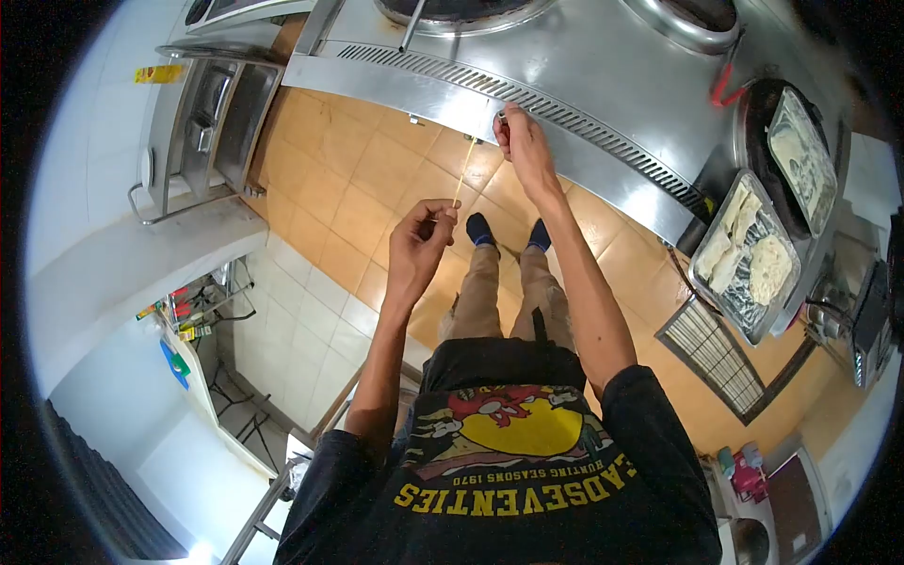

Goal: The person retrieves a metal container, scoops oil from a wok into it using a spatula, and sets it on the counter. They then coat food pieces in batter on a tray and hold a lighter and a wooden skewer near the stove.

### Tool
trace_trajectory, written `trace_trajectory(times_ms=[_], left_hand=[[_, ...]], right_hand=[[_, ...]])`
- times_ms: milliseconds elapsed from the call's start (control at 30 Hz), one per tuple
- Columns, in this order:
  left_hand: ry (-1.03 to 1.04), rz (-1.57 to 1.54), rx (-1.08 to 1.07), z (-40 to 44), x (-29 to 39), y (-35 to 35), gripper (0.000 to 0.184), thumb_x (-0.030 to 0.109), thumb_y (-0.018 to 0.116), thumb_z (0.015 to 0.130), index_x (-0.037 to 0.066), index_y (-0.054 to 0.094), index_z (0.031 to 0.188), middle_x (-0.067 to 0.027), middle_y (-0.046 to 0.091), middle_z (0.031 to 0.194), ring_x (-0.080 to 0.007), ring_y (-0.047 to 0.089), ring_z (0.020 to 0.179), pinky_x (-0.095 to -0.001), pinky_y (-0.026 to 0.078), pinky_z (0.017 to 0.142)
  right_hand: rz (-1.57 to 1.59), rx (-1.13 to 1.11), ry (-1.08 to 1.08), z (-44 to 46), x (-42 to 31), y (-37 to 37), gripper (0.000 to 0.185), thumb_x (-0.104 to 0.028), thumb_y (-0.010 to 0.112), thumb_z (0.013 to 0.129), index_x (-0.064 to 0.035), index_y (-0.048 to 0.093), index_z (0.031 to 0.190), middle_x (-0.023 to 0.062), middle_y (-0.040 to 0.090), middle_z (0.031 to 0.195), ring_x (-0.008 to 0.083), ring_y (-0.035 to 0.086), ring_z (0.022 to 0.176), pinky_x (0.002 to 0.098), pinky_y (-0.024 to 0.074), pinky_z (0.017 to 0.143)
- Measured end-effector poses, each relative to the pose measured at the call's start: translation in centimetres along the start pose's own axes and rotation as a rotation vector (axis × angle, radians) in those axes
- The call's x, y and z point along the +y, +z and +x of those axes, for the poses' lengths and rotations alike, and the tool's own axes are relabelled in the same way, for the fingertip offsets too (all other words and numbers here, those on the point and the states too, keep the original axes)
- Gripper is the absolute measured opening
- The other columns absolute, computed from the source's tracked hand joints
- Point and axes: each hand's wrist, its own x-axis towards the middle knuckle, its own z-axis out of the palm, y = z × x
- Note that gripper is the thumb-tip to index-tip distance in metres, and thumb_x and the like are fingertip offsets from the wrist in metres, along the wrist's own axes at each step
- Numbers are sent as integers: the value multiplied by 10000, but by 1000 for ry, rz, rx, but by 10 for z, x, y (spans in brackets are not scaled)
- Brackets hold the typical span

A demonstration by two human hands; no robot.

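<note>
My left hand is closed in a pinch around a thin pale-yellow stick. The stick points up and away toward the front edge of a steel stove. At that edge, my right hand is closed, with a small dark metallic piece showing at its fingertips. I cannot make out what this piece is, or whether it belongs to the stove. The stick's far end lies a little to the left of my right hand.
Two metal trays, one with pale flat dough pieces and one coated in pale residue, stand at the right. Burners line the back. A wire rack is below the near tray; a steel cabinet is left.
</note>
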Motion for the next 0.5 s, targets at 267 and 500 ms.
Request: trace_trajectory(times_ms=[267, 500], left_hand=[[-26, 13, -34, 1, 2, 4, 186, 147, 564, 899, 3, 623, 1002, 22, 524, 724, -48, 457, 618, -200, 379, 569], [-13, 13, -50, 2, 1, 2, 195, 157, 570, 898, 13, 624, 1018, 19, 529, 730, -52, 458, 621, -199, 377, 573]], right_hand=[[-29, 26, -68, 1, 5, -5, 426, -398, 336, 929, -86, 498, 689, -35, 434, 624, 62, 368, 561, 229, 303, 511], [58, 83, -32, -3, 4, -8, 435, -416, 379, 931, -79, 508, 688, -43, 427, 604, 64, 365, 548, 225, 305, 507]])
